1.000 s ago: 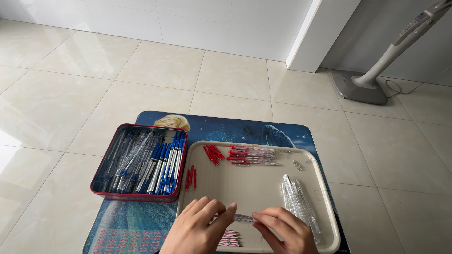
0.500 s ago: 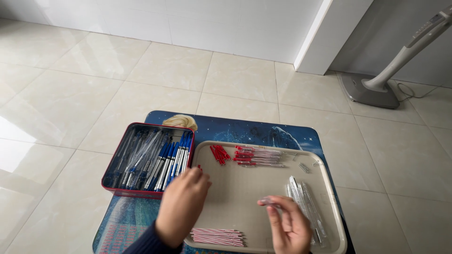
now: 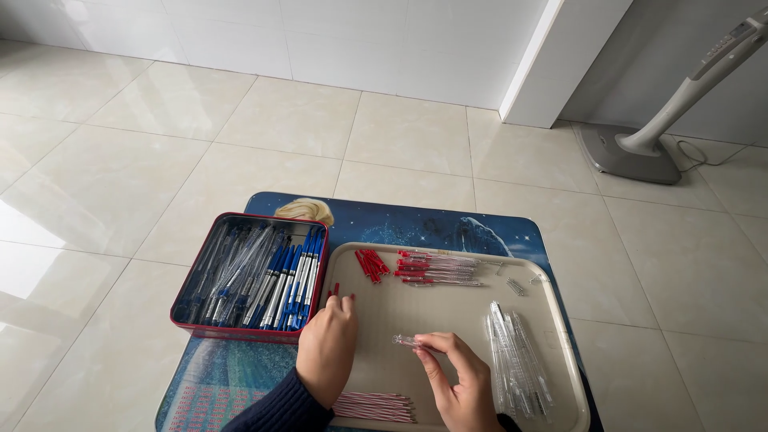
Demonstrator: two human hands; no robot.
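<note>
I seem to be in a room of a home, kneeling over a low tabletop (image 3: 448, 228) with a child's cartoon picture on it, set on glossy cream floor tiles (image 3: 264, 120) by a white tiled wall (image 3: 360, 36), with an upright vacuum cleaner (image 3: 640, 148) parked in the corner.

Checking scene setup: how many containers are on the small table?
2: a red-rimmed tin of blue and clear pens at left, and a beige tray of pen parts at right. None appear hidden.

A clear pen barrel (image 3: 406, 341) lies level, pinched above the beige tray (image 3: 448, 316), near small red caps (image 3: 334, 291)
</note>
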